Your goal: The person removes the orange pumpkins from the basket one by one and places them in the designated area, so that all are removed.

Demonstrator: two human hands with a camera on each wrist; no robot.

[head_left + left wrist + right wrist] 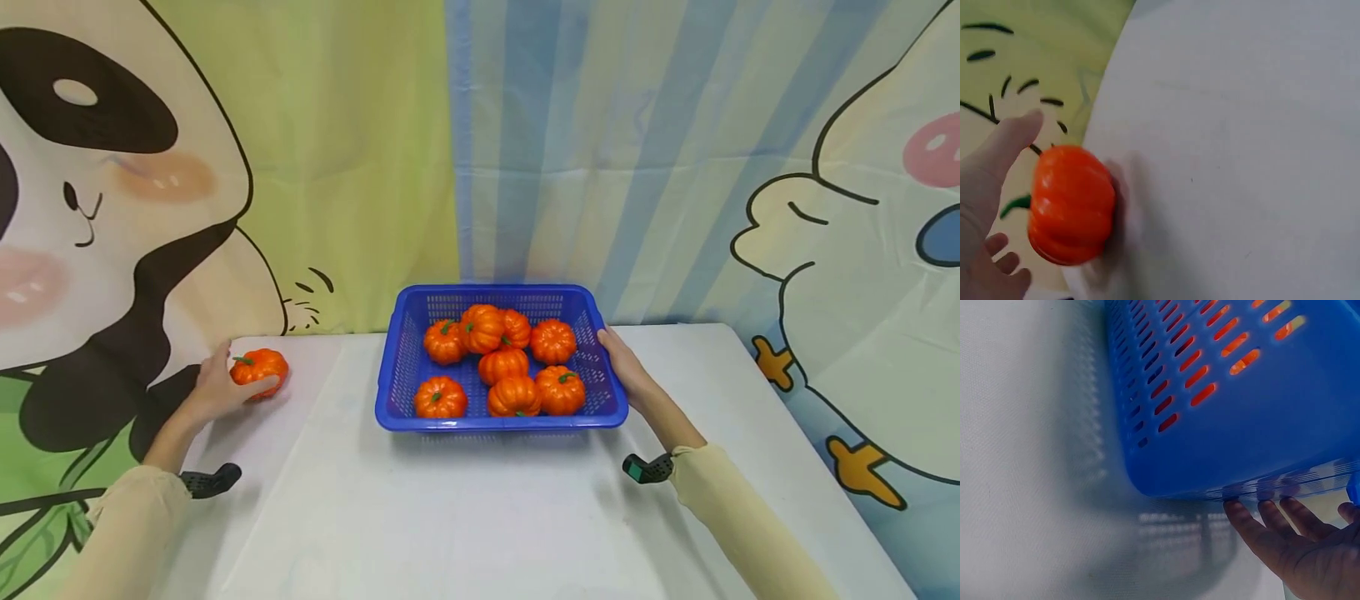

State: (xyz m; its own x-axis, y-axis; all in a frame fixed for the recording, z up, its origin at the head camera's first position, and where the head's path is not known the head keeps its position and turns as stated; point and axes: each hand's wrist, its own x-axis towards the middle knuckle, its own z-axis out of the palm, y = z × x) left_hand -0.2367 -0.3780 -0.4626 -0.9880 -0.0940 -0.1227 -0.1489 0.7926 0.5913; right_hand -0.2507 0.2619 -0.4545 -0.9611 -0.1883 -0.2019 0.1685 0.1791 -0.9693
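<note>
The white table (pixel 480 517) runs wide and bare across the near side, with open room between the two arms. The blue basket (pixel 390 392) sits toward the far middle, its back wall close to the cartoon curtain (pixel 525 150). Left of it is a clear stretch of table, and a lone pumpkin (pixel 258 367) lies near the far left edge.

Eight orange pumpkins (pixel 504 364) lie in the basket; the ones at the back overlap, so their outlines are partly hidden. In the right wrist view they show only as orange through the wall slots. The left wrist view is blurred.

The left hand (pixel 216 387) cups the lone pumpkin, thumb stretched over its far side and fingers curled beneath it. The right hand (pixel 624 367) lies against the basket's right wall, its fingers (pixel 1254 519) straight and tucked along the lower edge, touching rather than clasping it.
</note>
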